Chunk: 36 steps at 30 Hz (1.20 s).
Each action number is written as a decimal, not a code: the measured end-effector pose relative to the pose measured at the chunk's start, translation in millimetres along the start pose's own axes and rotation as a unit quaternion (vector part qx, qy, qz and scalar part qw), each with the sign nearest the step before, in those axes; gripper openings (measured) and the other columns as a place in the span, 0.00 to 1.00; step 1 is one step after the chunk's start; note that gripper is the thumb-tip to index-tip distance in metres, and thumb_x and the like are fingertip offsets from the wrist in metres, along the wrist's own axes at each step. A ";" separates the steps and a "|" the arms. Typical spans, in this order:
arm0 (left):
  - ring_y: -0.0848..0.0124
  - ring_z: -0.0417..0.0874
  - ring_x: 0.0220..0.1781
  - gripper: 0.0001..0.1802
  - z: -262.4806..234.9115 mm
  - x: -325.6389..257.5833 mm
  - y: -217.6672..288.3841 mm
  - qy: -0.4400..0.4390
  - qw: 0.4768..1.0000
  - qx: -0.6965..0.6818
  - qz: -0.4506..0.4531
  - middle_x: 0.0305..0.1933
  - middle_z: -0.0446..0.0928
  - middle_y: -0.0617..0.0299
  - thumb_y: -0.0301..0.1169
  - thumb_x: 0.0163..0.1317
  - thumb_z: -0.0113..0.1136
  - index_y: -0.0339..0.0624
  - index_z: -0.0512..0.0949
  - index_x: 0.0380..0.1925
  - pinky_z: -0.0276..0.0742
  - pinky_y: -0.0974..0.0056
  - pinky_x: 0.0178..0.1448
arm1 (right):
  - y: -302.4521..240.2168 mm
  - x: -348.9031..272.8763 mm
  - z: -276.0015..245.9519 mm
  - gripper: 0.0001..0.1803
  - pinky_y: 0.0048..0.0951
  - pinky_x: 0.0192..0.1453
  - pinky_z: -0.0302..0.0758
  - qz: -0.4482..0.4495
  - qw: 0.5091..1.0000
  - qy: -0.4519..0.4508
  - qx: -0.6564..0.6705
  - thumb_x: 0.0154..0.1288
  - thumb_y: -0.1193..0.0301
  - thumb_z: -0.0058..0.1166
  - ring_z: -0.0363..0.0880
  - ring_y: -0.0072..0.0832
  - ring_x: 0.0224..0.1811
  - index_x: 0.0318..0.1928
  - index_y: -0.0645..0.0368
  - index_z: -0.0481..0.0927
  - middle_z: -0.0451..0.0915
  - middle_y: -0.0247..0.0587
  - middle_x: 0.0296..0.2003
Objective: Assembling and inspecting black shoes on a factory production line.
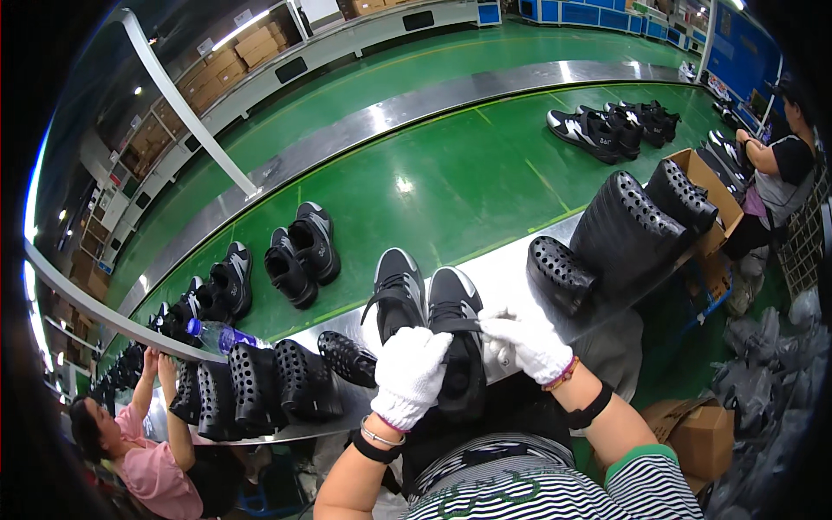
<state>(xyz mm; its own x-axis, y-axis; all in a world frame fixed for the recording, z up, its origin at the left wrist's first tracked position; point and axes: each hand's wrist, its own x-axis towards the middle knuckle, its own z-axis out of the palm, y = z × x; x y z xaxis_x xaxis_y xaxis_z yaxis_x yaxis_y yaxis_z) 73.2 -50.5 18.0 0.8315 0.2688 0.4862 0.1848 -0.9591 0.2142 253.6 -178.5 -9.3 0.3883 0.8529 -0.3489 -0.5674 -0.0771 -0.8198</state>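
Note:
In front of me a dark grey and black sneaker [454, 295] points away, its heel toward my body. My left hand [409, 373], in a white knit glove, is closed at the left side of its opening; what the fingers hold is hidden. My right hand [530, 345], gloved too, pinches the end of a flat black lace [458, 326] stretched across the tongue. Left of this shoe, touching or nearly so, stands a matching sneaker [399, 282] with its lace end out to the side. A black perforated plastic shoe tree [345, 355] lies left of my left hand.
Stacked perforated shoe trees [620, 217] stand on the metal ledge [507, 299] at right, more at left beside a bottle [217, 336]. Sneakers [303, 251] sit on the green conveyor belt [416, 186]. People work at left [160, 468] and far right [784, 165]. A cardboard box [700, 438] is low right.

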 end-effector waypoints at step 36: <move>0.50 0.74 0.64 0.35 9.8 -105.1 -32.7 0.135 0.934 0.114 -0.309 0.60 0.75 0.46 0.33 0.54 0.71 0.38 0.74 0.62 0.69 0.48 0.67 | -55.9 -27.0 102.2 0.17 0.45 0.50 0.79 -0.532 0.567 -0.019 -0.629 0.55 0.78 0.61 0.82 0.51 0.43 0.48 0.65 0.81 0.83 0.54 0.41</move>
<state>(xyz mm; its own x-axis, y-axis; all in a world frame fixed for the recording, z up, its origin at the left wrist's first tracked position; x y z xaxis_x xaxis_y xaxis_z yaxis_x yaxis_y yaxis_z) -15.1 -48.3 -48.4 0.3726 0.7609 0.5312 0.7188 -0.5987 0.3534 200.6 -144.5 92.3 -0.0039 0.7708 0.6370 0.9489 0.2039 -0.2409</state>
